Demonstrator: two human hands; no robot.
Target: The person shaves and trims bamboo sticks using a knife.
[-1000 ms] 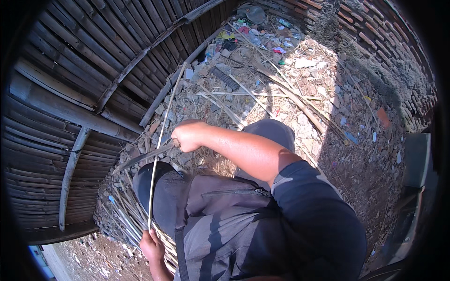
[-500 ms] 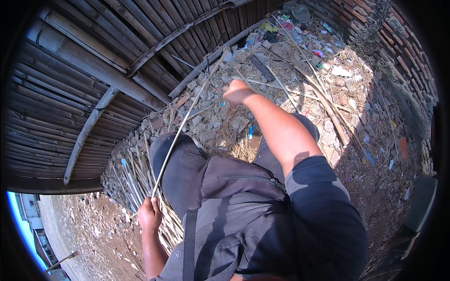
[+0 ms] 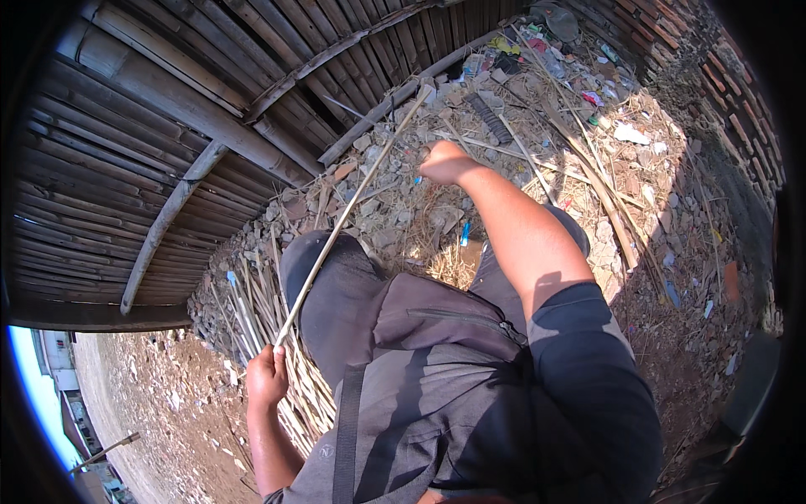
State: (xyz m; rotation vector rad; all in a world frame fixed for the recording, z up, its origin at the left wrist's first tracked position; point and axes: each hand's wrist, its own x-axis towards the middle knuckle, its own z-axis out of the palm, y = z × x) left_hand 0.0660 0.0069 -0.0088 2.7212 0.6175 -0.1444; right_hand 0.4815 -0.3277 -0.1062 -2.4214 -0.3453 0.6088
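Note:
My left hand (image 3: 267, 378) is closed around the lower end of a long, thin, pale bamboo strip (image 3: 342, 220). The strip slants up and away over my left knee, and its far end rests near or above the rubble by the bamboo wall. Out in front of my knees, my right hand (image 3: 449, 163) is a fist, to the right of the strip and apart from it. Something dark and thin seems to stick out at its left side, too unclear to name. Beside my left leg lies a bundle of similar bamboo strips (image 3: 306, 407).
A bamboo slat wall (image 3: 101, 214) rises on the left, a brick wall (image 3: 722, 92) on the right. Rubble and straw cover the ground, with a dark ribbed piece (image 3: 487, 116), longer bamboo pieces (image 3: 600, 189), a blue plastic item (image 3: 465, 233) and coloured litter around.
The bamboo strip's far end now sits slightly higher and further right in view. The whole view has shifted a little; both hands keep their grips.

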